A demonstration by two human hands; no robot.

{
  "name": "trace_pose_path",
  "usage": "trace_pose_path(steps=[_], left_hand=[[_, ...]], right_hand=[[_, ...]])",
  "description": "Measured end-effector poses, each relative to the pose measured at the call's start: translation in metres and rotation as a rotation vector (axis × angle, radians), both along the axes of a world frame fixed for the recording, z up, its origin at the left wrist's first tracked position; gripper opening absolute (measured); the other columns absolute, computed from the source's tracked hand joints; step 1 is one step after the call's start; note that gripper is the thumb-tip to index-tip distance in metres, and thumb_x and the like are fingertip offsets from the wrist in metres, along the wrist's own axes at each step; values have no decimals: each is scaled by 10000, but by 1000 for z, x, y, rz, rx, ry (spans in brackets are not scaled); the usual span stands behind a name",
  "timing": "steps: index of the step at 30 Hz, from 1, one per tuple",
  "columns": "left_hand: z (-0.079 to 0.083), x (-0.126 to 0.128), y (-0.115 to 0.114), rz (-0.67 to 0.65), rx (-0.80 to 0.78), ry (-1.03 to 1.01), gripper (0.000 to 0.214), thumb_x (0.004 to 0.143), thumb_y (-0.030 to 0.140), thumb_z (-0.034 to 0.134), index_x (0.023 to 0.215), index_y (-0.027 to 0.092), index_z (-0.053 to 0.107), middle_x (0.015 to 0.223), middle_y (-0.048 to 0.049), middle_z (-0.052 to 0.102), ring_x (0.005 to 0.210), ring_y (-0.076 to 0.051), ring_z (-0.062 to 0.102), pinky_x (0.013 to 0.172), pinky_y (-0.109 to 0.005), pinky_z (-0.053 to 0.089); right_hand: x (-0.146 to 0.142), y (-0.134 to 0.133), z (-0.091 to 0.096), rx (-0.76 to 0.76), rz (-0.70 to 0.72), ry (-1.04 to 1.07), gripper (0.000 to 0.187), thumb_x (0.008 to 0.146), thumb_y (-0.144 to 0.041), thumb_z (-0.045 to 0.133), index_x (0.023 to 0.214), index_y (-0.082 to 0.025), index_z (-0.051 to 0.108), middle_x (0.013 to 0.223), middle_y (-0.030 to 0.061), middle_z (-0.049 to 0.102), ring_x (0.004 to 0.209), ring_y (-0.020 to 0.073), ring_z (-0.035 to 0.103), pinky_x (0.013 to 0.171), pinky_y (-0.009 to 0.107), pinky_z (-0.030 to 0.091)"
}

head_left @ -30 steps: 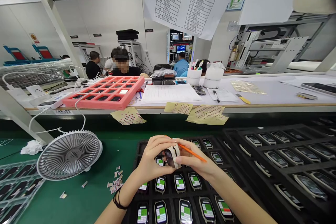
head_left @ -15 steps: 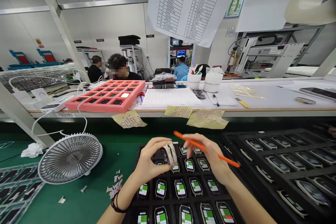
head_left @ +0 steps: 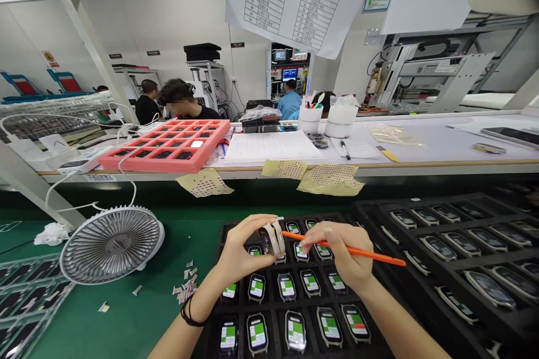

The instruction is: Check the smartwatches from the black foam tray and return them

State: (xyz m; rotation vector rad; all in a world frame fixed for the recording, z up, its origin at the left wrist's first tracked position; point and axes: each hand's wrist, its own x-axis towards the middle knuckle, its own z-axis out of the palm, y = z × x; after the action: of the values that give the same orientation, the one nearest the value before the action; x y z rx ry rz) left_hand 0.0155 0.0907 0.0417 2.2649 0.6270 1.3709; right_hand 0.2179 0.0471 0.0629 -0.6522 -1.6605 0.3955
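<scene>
My left hand (head_left: 236, 252) grips a smartwatch (head_left: 275, 239) by its ends, thumb below and fingers above, tilted so its pale side faces right. In my right hand (head_left: 349, 252) is a slim orange stick (head_left: 383, 258), pinched near its middle. The stick's left tip meets the watch's side or lies right beside it; exact contact cannot be told. Below both hands lies a black tray (head_left: 273, 320) with several smartwatches in its slots. Most of their screens glow green and white; one watch (head_left: 356, 323) at the lower right also shows a red patch.
A second black tray (head_left: 404, 297) of dark-screened watches lies to the right. On the left stand a grey fan (head_left: 112, 244) and small paper scraps (head_left: 184, 287). The shelf ahead holds a pink foam tray (head_left: 197, 164), papers (head_left: 269, 147) and pen cups. People sit beyond.
My right hand has lowered and turned the orange stick, bringing its left tip down to the watch's side. My left hand still holds the watch. The camera view has shifted slightly.
</scene>
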Motion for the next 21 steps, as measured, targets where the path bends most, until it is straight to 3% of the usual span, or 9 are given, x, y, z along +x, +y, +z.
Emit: trace_pose_path(steps=[11, 21], left_hand=[[-1, 1, 2, -15, -4, 23, 524, 642, 79, 701, 1131, 209, 565, 1109, -101, 652, 1008, -256, 617, 857, -407, 510], [-1, 1, 1, -26, -17, 22, 537, 635, 59, 680, 1136, 215, 565, 1114, -97, 649, 1013, -254, 615, 853, -411, 515]], right_hand=[[3, 2, 1, -118, 12, 78, 357, 925, -247, 450, 665, -195, 688, 534, 15, 670, 491, 159, 633, 504, 280, 495], [-3, 1, 2, -83, -80, 37, 406, 934, -272, 423, 633, -195, 684, 490, 17, 651, 444, 147, 614, 475, 273, 482]])
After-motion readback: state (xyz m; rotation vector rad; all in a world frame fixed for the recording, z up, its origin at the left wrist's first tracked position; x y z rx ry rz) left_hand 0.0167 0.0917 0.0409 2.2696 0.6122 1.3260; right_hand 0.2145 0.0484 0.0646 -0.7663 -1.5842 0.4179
